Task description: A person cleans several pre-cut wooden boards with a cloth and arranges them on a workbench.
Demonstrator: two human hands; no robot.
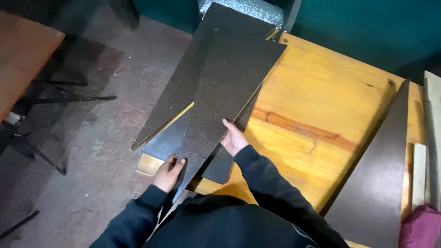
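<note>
On the wooden table (321, 105), at its near left corner, you hold the top panel (229, 92), a dark wood-grain triangular board. Your left hand (169, 172) grips its narrow near tip, fingers curled over the edge. Your right hand (234, 138) clasps its right edge, thumb on top, fingers hidden beneath. Under it, at the table's left edge: two more dark panels (177, 92), overhanging the floor (92, 138), plus a small dark offcut (218, 167) near your right wrist. At the table's right side: one long dark triangular panel (376, 183), pale wooden strips (419, 174) just beyond it, a magenta cloth (420, 227) at the near right corner. Beyond the table's far edge: a silver foil-covered block (250, 9).
</note>
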